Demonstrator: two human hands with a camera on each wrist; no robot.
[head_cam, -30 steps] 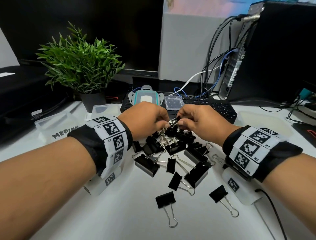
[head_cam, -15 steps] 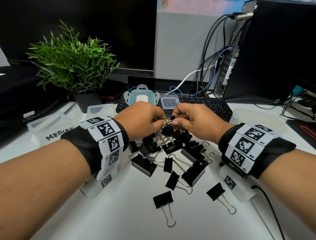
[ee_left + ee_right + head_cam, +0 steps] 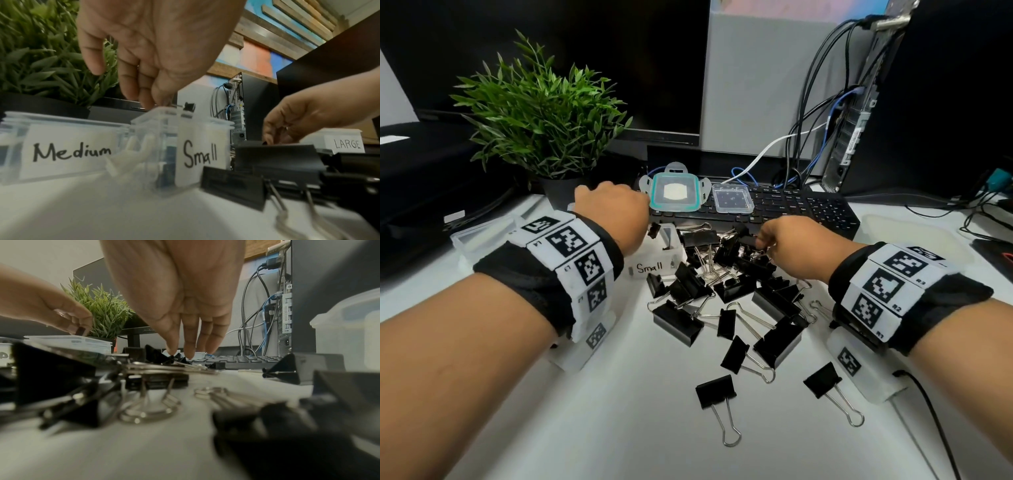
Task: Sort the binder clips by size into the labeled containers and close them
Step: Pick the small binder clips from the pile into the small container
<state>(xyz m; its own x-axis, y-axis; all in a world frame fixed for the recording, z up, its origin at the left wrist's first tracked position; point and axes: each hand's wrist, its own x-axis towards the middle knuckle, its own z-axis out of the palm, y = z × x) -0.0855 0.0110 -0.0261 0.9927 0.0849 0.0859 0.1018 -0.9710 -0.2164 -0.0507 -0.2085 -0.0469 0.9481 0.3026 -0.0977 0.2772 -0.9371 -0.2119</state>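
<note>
Several black binder clips of mixed sizes lie in a pile (image 3: 722,284) on the white desk. My left hand (image 3: 162,101) pinches a small binder clip (image 3: 189,106) by its wire handle just above the open clear container labelled Small (image 3: 197,146). The Medium container (image 3: 65,146) stands to its left. The Large container (image 3: 345,142) sits at the far right. My right hand (image 3: 762,244) reaches down into the far side of the pile. In the right wrist view its thumb and forefinger pinch a small clip (image 3: 171,357) there.
A teal-rimmed lid (image 3: 674,195) and a clear lid (image 3: 732,200) rest on the black keyboard (image 3: 808,212) behind the pile. A potted plant (image 3: 541,113) stands at the back left; a computer tower with cables (image 3: 852,120) at the back right. Two loose clips lie near the front.
The hands, which held tangled clips together over the pile, have parted. My left hand carried a small clip left to the Small container; my right hand dropped back to the pile.
</note>
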